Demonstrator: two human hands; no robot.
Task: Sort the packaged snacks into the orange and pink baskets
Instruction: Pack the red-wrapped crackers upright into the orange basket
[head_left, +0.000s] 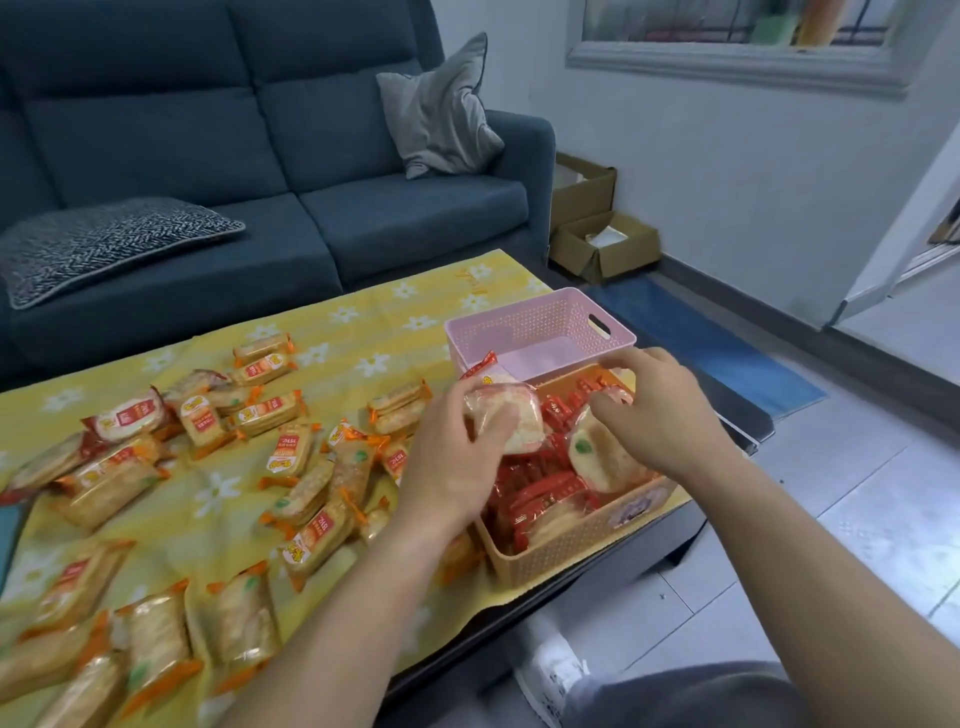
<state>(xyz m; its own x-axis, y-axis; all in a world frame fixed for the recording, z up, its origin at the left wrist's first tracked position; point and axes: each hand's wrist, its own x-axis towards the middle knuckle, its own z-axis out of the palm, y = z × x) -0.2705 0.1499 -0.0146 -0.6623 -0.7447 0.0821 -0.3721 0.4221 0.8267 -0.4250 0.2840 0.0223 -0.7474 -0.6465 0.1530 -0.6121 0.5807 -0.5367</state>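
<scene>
My left hand (457, 447) grips a red-edged round cracker pack (511, 415) over the orange basket (571, 545), which holds several red packs. My right hand (660, 410) hovers over the same basket with curled fingers touching another round cracker pack (597, 457); whether it pinches that pack I cannot tell. The pink basket (540, 317) stands just behind the orange one and looks empty. Several orange-edged cracker packs (291, 452) lie scattered on the yellow flowered cloth (363, 322) to the left.
A dark blue sofa (260, 156) with cushions runs behind the table. Cardboard boxes (597, 234) sit on the floor at the sofa's right end. A blue mat (717, 338) lies beyond the table's right edge. My knee (675, 696) is at lower right.
</scene>
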